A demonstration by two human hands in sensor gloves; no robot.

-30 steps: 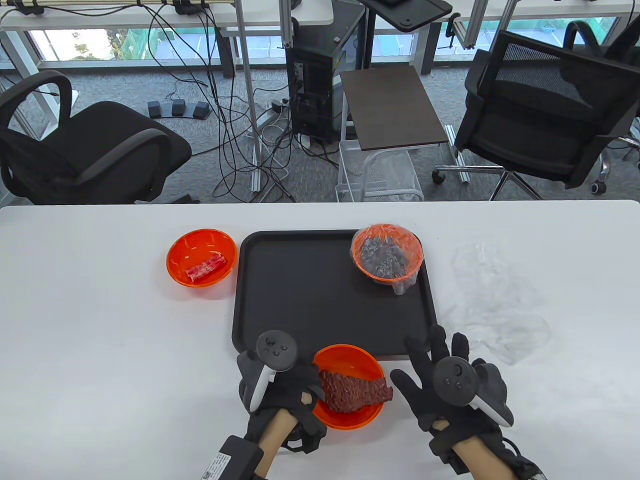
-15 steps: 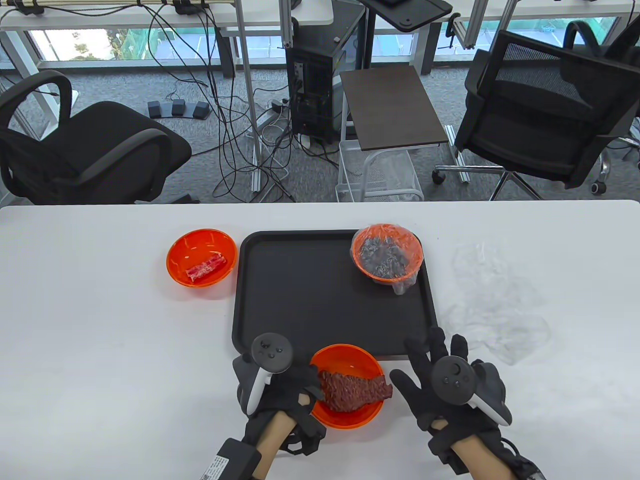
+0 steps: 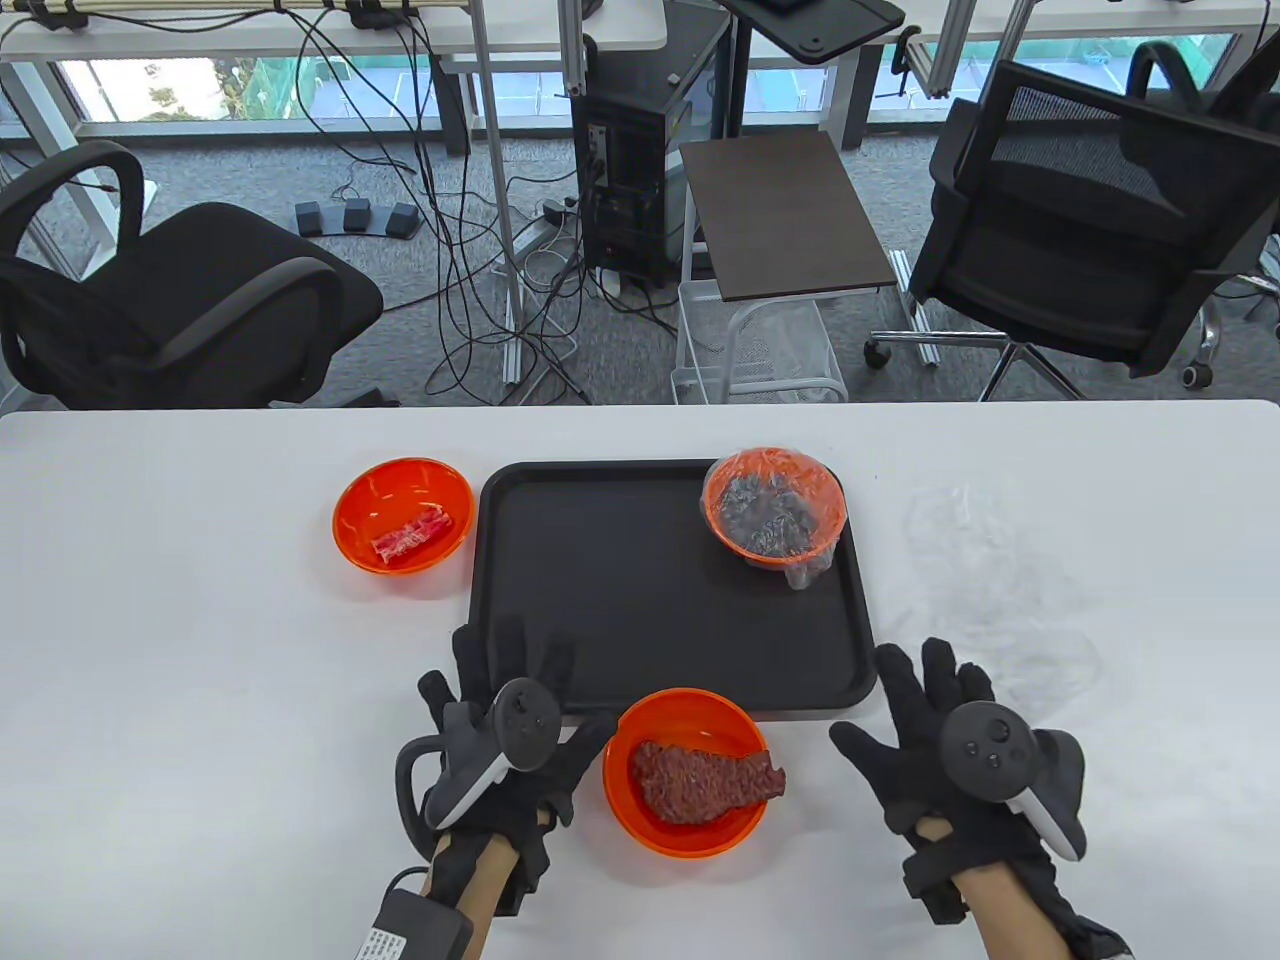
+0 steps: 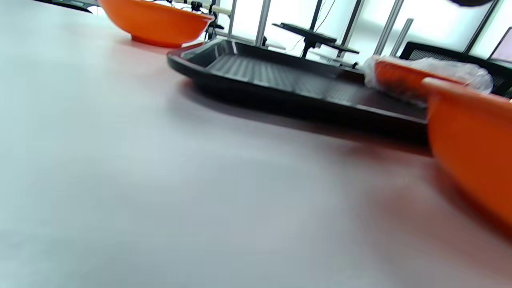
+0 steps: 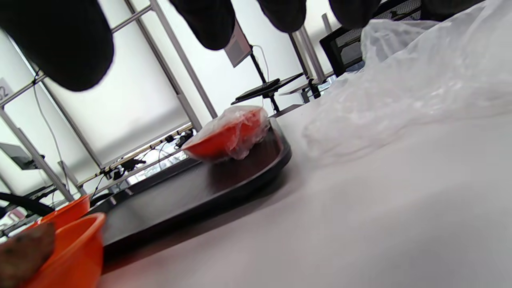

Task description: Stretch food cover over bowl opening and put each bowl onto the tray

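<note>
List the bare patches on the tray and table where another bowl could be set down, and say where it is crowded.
The tray is bare except its far right corner, where the covered bowl sits. The table's left side, below the small-meat bowl, is bare too. Crowded: the near edge, where the meat bowl sits between the left hand and right hand, and the right side with loose plastic covers.

One wrapped orange bowl [image 3: 775,515] sits on the black tray [image 3: 610,600]; two uncovered bowls [image 3: 402,514] [image 3: 686,770] flank it.
</note>
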